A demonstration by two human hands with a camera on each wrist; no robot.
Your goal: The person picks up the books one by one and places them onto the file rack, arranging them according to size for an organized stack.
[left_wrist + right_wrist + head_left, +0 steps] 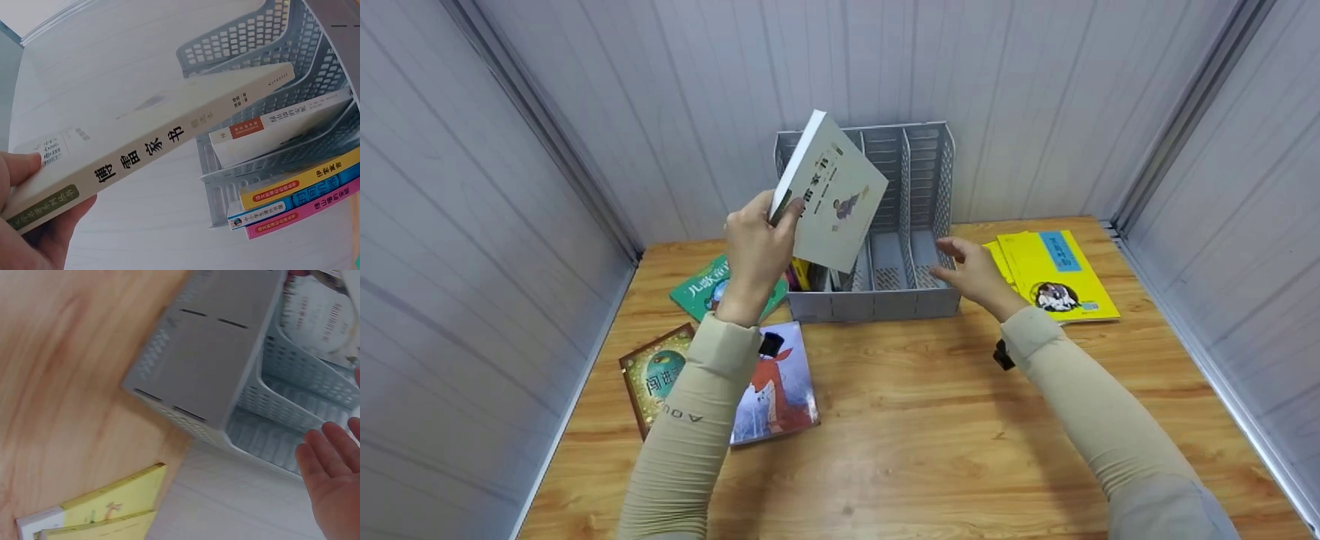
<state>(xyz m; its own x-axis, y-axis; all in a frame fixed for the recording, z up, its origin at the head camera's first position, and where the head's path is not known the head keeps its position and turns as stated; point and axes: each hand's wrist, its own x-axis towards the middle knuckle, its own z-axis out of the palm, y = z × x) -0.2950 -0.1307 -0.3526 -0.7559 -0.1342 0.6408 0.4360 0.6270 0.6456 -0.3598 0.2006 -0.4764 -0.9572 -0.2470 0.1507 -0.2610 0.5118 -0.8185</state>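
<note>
My left hand point(757, 244) grips a white paperback book point(844, 199) by its spine end, thumb on the cover. The book is tilted above the left part of a grey divided file rack point(874, 306). Its spine point(152, 149) carries black characters in the left wrist view. Below it in the rack stand another white book point(281, 126), a yellow-spined book point(298, 177), a blue-spined book point(289, 202) and a pink-spined book point(304, 211). My right hand point(975, 274) holds nothing; its fingers are spread beside the rack's right compartment.
Yellow books point(1084, 281) lie overlapped on the wooden table point(915, 420), right of the rack. On the left lie a green book point(697, 289), a brown-bordered book point(649, 382) and a book with a red animal point(780, 386). Panelled walls point(1012, 97) enclose the table.
</note>
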